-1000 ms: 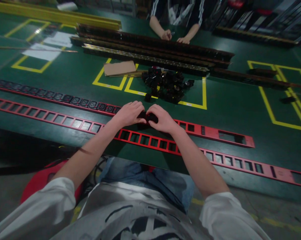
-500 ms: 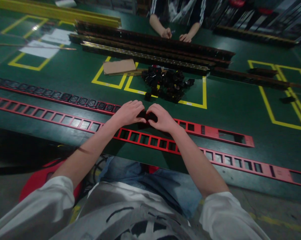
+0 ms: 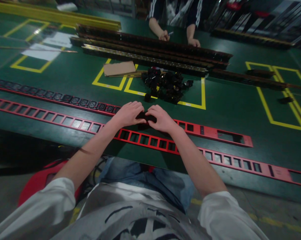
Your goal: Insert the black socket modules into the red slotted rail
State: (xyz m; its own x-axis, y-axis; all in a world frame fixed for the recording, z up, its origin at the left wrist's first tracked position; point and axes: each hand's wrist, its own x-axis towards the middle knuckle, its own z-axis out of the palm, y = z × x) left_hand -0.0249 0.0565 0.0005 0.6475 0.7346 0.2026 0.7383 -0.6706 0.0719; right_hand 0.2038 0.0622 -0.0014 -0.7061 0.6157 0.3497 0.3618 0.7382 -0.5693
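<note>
My left hand and my right hand meet over the rear red rail. Fingers and thumbs of both are closed around a small black socket module, mostly hidden and too dark to show its face. Black sockets fill the rail's openings to the left of my hands; at its right end the openings are bare. Nearer me, under my forearms, lies a second red rail with a row of square openings. Beyond my hands is a pile of loose black modules.
A cardboard piece lies left of the pile. Long dark metal profiles stretch across behind it. Across the table, a co-worker's hands rest near the profiles, one with a pen. Paper sheets lie at far left.
My hands keep almost the same grip and place on the black module. Across the table, the co-worker's hands have moved farther apart. The view has shifted slightly.
</note>
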